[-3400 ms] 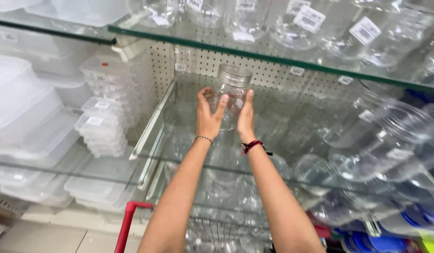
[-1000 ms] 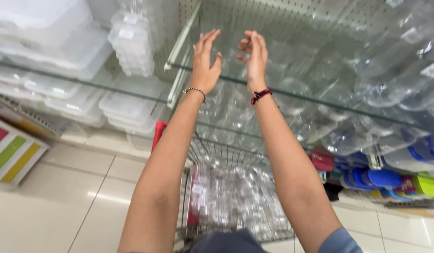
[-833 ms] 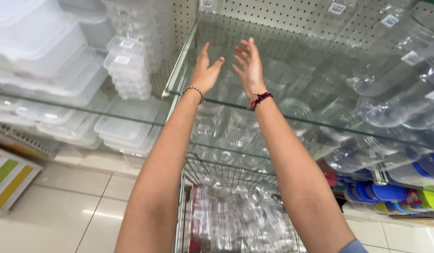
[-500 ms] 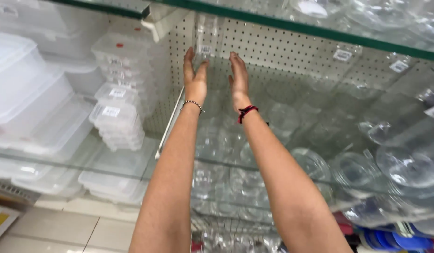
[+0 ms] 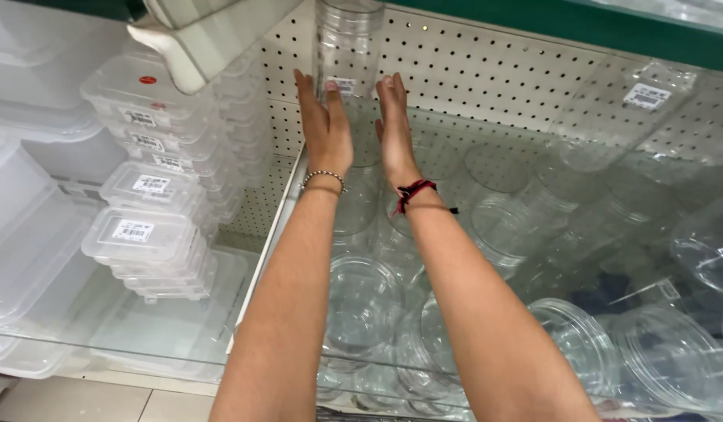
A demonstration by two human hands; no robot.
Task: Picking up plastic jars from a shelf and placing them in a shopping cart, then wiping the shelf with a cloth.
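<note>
A: What sits on the far left?

B: Stacks of flat rectangular clear plastic lidded boxes, each with a white sticker, standing on a glass shelf.

A: And the person's left hand?

B: The left hand, a beaded silver bracelet at its wrist, is raised with fingers straight and palm turned inward. It lies flat against the left side of a tall clear plastic cylindrical jar that stands upright against the white pegboard back wall.

A: Is the jar gripped?

B: Not clenched; both hands are flat and open. The right hand, with a red and black cord bracelet, stands at the jar's right side, palm facing the left one. Whether it touches the jar, I cannot tell.

A: Further right?

B: Round clear plastic jars lying on their sides on the shelf below, more of them beneath the arms.
</note>
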